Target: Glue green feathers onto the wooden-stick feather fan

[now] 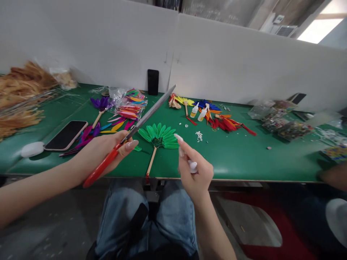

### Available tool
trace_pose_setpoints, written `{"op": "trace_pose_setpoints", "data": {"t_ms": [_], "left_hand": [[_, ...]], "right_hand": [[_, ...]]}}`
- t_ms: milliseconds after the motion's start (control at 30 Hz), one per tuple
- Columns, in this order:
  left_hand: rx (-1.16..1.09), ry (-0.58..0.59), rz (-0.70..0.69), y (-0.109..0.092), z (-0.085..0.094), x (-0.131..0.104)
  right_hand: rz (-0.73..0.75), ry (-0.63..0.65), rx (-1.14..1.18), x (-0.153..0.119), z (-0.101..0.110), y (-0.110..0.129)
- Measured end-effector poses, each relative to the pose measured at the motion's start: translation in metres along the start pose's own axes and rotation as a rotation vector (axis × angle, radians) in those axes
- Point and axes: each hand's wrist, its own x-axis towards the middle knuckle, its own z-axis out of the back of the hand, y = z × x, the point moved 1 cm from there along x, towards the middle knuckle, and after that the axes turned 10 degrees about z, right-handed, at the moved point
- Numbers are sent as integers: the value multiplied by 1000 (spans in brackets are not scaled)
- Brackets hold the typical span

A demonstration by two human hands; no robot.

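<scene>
Gripping red-handled scissors (142, 121), left hand (110, 144); blades angled up, away. Right hand (199, 175) curled round a small white item (193, 166), mostly hidden. Green feather fan (160, 136) between them on table (233, 159), handle reaching the near edge.

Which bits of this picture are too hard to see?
All in the head view:
White thing in the right hand: mostly hidden by that hand.
Other person: blurred, cut off by the right edge.
Brown fibres: cut off by the left edge.
Tiny white pieces: too small.
Bags: blurred, contents unclear.
</scene>
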Motion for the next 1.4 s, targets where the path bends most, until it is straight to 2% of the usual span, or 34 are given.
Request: {"op": "trace_pose_setpoints", "data": {"t_ms": [200,400,533,633,733,900,1000,1067,1167,1267,1400], "left_hand": [[5,63,86,8,-9,1],[89,62,47,7,-22,4],[154,103,31,-1,-27,4],[176,148,44,-9,-32,5],[148,212,18,-22,-38,6],[99,293,-90,-62,-50,16],[107,311,-187,-93,-67,28],[93,304,-272,-114,-84,38],[69,234,-380,-150,-113,55],[65,232,-350,-189,-140,74],[55,273,-371,-239,-167,98]], "right_hand": [[184,-17,21,3,8,14],[282,-62,5,3,7,21],[332,-70,24,5,8,22],[322,-67,55,5,9,21],[208,-48,108,0,11,21],[-146,63,390,-23,21,27],[-307,98,473,-39,31,31],[-373,95,470,-48,40,33],[-434,65,440,-58,55,32],[-497,28,394,-65,65,29],[-590,-71,408,-70,72,24]]}}
